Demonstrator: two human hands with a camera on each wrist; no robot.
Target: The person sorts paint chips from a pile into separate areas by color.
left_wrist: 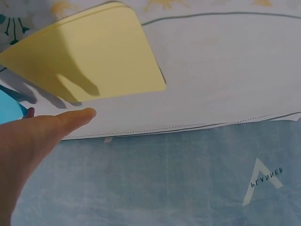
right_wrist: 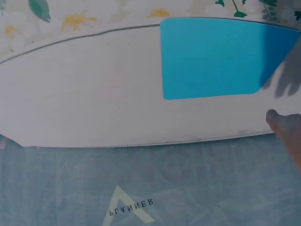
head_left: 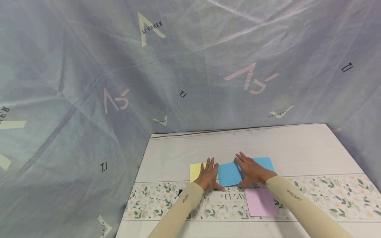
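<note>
A light blue square card (head_left: pixel 229 174) lies between my two hands, slightly turned. My left hand (head_left: pixel 206 178) is at its left edge, fingers spread and pointing forward, thumb near the card's lower left corner. A yellow card (head_left: pixel 197 171) is partly covered by that hand; the left wrist view shows more of this yellow card (left_wrist: pixel 94 56), with finger shadows across it. On the other side, my right hand (head_left: pixel 251 170) has its fingertips and thumb along the blue card's right edge. Behind it lies a second blue card (head_left: pixel 265 163), also seen as a blue card (right_wrist: pixel 221 59) in the right wrist view.
A pink card (head_left: pixel 261 202) sits closer to me, beside the right forearm. The white table (head_left: pixel 297 148) carries a floral printed band (head_left: pixel 336 195) with lettering. Grey-blue printed fabric (head_left: pixel 190 66) hangs behind the table and at both sides.
</note>
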